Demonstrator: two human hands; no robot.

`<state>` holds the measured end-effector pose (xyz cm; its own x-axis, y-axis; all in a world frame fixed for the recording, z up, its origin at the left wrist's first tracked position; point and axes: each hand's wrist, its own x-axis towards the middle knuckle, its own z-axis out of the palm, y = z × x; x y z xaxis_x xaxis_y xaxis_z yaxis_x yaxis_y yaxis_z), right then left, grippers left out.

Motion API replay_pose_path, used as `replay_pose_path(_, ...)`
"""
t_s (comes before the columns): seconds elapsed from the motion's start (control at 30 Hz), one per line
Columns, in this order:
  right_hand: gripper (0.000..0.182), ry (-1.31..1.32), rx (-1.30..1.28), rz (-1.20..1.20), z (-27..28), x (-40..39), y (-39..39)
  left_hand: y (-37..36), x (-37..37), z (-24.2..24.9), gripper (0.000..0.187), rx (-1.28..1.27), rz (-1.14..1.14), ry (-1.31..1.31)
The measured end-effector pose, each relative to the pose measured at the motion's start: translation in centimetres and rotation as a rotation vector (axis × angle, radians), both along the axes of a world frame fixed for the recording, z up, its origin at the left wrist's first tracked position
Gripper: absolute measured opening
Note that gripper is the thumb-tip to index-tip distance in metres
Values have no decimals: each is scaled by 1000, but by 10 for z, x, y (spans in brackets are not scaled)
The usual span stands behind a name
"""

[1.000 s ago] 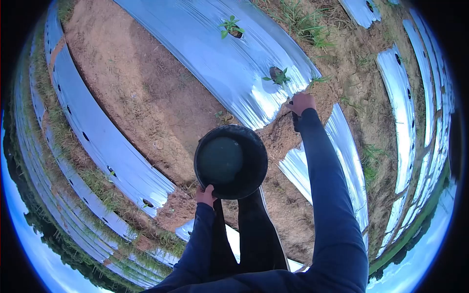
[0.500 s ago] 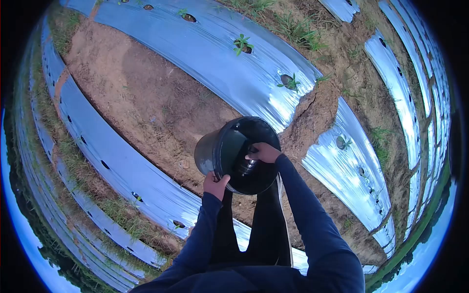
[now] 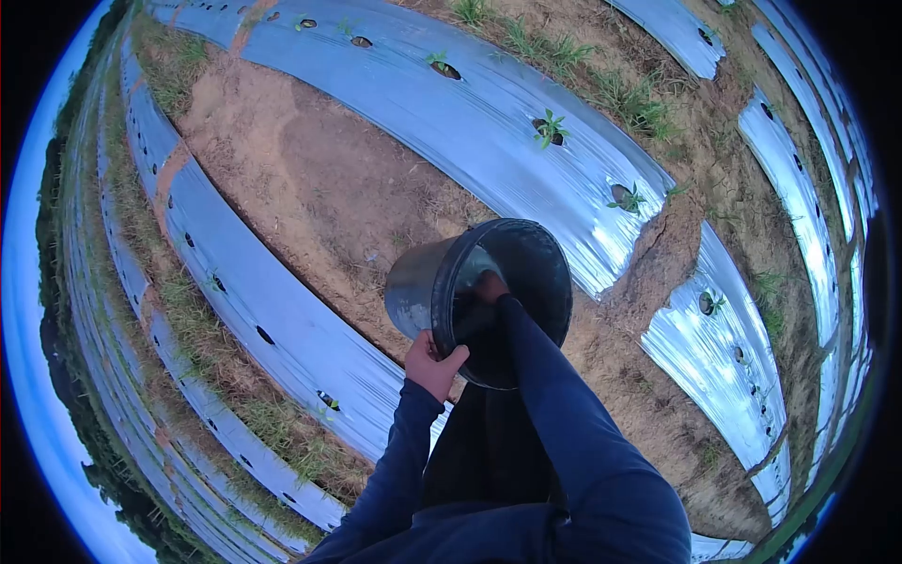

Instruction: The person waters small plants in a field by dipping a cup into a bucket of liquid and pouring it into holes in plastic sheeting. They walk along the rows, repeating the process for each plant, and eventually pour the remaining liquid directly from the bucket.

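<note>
A black bucket [image 3: 413,287] is tilted so that its mouth faces up and to the right, in front of my legs. My left hand [image 3: 435,366] grips the near-left part of its rim, the thumb pointing right and the fingers curled over the edge. My right hand [image 3: 489,286] reaches deep inside the bucket, close to the inner wall. Shadow hides its fingers and anything they may hold. The bucket's inside is too dark to make out its contents.
Ridges covered with silvery plastic film [image 3: 489,141] curve across the field. Small green plants [image 3: 551,128] stand at holes in the film. Bare soil [image 3: 310,179] and grass tufts [image 3: 639,103] lie between the rows. A soil gap [image 3: 653,268] breaks the ridge on the right.
My right hand has gone deeper into the bucket; the shiny clear cup-like container it held is now out of sight. The bucket has shifted slightly right in view. My left hand stays on the rim.
</note>
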<state>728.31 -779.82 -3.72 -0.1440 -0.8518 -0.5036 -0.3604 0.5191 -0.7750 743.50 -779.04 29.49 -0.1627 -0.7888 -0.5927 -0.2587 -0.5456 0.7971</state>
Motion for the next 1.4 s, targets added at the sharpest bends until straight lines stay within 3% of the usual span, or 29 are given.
replay_pose_path(0.1,44,120,-32,105,59,5,-51,-33,5,-6,25,20,44,-13)
replay_pose_path(0.17,33,198,-33,150,65,12,-79,-57,20,-25,25,-6,27,-47)
replay_pose_path(0.27,30,386,-29,324,117,9,-117,-98,32,-46,20,64,165,-40)
replay_pose_path(0.4,19,545,-413,370,138,-15,-159,-159,38,-87,20,139,286,-55)
replay_pose_path(0.43,14,578,-435,345,146,-22,-170,-172,33,-94,28,184,371,-39)
replay_pose_path(0.53,15,610,-438,260,162,-50,-207,-215,30,-135,29,172,412,-155)
replay_pose_path(0.6,16,557,-473,156,151,-72,-235,-238,39,-199,28,115,451,-120)
replay_pose_path(0.7,18,523,-458,-10,145,-99,-262,-275,49,-219,25,290,363,-239)
replay_pose_path(0.8,20,533,-347,-92,110,-135,-290,-318,50,-245,24,226,454,-191)
replay_pose_path(1.03,33,467,117,-376,19,-210,-340,-378,56,-253,20,301,421,-252)
replay_pose_path(1.2,45,394,209,-436,-9,-248,-349,-409,51,-261,20,319,447,-292)
replay_pose_path(1.4,43,410,222,-386,-14,-266,-347,-420,46,-267,16,334,504,-231)
